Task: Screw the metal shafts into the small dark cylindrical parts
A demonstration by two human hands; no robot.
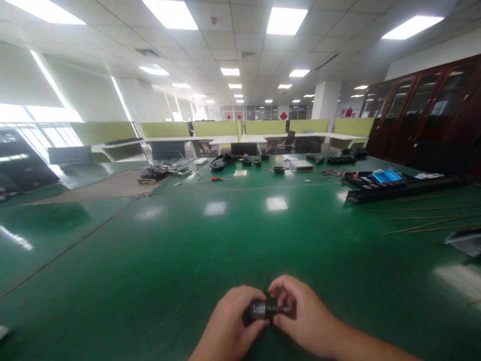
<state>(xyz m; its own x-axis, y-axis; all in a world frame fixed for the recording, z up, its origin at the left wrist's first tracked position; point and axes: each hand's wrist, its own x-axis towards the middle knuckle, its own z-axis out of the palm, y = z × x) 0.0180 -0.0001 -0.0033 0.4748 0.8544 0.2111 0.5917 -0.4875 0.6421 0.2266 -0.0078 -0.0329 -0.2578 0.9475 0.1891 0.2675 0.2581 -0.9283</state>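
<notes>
Near the front edge of the view, both hands meet around a small dark cylindrical metal part [258, 310] with a narrower, stepped shaft pointing right. My left hand [235, 317] is closed on the thick end, thumb below and fingers above. At the thin end, my right hand [302, 312] curls its fingers round the shaft, with the thumb underneath and the index finger raised over it. The part lies roughly level, just above the green tabletop [169, 271]. Its exact kind is too blurred to make out, and the fingers hide some of it.
Across the table lie an orange-handled screwdriver [218, 179], black headgear [221, 162], small black boxes [278, 170] and a pile of parts [156, 172]. To the right are a long black tray [391, 188], a lit blue screen [387, 176] and several thin rods [432, 220].
</notes>
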